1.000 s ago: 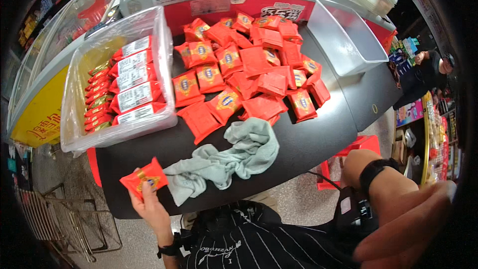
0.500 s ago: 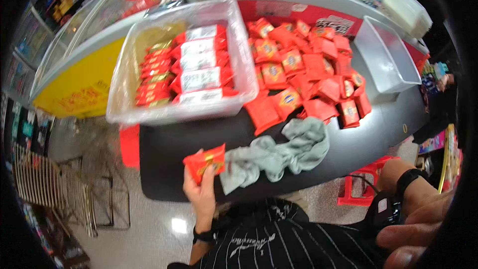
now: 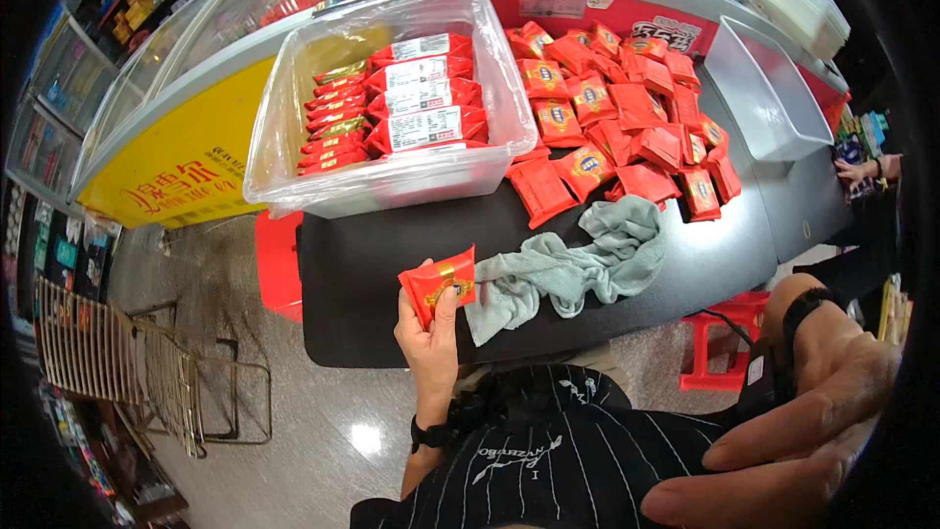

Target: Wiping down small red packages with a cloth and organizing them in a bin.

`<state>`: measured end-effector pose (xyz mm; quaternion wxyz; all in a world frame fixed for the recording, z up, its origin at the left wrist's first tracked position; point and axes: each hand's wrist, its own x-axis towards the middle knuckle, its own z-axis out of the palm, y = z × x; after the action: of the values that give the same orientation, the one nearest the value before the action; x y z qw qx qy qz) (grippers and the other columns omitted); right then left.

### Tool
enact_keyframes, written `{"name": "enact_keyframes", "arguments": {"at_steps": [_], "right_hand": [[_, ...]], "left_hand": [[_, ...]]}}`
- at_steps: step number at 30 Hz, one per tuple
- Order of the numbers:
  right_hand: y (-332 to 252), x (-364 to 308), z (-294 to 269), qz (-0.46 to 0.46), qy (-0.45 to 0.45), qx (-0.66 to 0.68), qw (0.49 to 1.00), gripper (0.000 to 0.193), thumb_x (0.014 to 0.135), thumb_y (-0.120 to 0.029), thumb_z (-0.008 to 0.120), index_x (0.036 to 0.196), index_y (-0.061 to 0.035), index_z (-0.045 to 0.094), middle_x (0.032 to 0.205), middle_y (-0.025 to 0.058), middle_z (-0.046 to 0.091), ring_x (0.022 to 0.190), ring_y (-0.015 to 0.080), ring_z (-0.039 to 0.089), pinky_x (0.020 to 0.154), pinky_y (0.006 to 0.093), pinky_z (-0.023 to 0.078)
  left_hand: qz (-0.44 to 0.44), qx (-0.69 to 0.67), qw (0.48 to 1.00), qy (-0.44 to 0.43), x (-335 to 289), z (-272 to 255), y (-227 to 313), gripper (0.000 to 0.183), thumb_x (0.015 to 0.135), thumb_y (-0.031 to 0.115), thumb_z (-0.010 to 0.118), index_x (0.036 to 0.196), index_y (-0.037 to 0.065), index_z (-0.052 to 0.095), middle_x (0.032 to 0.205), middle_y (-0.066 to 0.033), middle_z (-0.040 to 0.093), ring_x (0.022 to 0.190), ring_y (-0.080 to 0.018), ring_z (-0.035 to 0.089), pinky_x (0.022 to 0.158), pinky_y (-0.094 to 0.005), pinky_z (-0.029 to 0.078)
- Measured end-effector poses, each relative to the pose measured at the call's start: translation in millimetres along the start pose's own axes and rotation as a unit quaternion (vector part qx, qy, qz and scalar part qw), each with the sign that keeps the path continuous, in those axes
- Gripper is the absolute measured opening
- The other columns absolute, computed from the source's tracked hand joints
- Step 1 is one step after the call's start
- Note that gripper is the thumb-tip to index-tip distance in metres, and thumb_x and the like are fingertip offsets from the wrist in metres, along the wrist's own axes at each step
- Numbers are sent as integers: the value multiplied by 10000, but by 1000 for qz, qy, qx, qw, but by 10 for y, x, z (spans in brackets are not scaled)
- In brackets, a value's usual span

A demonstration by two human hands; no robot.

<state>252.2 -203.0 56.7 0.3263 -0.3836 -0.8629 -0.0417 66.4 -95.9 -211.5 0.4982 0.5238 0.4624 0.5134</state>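
Note:
Over the table's near edge, my left hand [image 3: 428,341] pinches a small red wrapped packet [image 3: 440,286], thumb flat on its printed front. A crumpled grey-green cloth [image 3: 563,279] lies on the black table [image 3: 357,279] just right of that packet. My right hand [image 3: 793,421] is raised close to the camera at the lower right, fingers stretched out and holding nothing visible. Beyond the cloth spreads a loose heap of similar red packets [image 3: 636,108]. To its left a plastic-lined clear tub [image 3: 392,194] holds red packets stacked in rows, some with white labels facing up.
An open clear plastic bin [image 3: 769,88] sits at the table's right end. Glass-topped freezers [image 3: 196,69] stand behind and left. On the floor are a folding metal chair [image 3: 186,372] and a red stool [image 3: 720,343]. Another person's hand [image 3: 862,171] shows at far right.
The whole view has shifted, so the table appears farther right and higher. My left hand still holds the packet. My right hand's fingers reach farther left in the picture.

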Motion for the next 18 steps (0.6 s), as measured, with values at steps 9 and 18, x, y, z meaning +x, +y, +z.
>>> {"name": "enact_keyframes", "arguments": {"at_steps": [9, 18], "right_hand": [[23, -40, 43, -20, -11, 6, 1000, 328, 893, -237, 519, 1202, -138, 563, 899, -1, 526, 654, 99, 498, 631, 271, 400], [-55, -86, 27, -23, 0, 9, 1000, 334, 927, -235, 469, 1239, -132, 530, 885, -8, 504, 658, 95, 494, 640, 272, 403]], "left_hand": [[10, 16, 1000, 9, -35, 94, -39, 375, 967, 121, 608, 1291, -52, 533, 1146, -82, 621, 1006, -124, 583, 907, -272, 462], [-1, -10, 1000, 2, -2, 10, 0, 382, 968, 112, 601, 1305, -50, 520, 1195, -93, 605, 1037, -126, 566, 934, -285, 451]]}}
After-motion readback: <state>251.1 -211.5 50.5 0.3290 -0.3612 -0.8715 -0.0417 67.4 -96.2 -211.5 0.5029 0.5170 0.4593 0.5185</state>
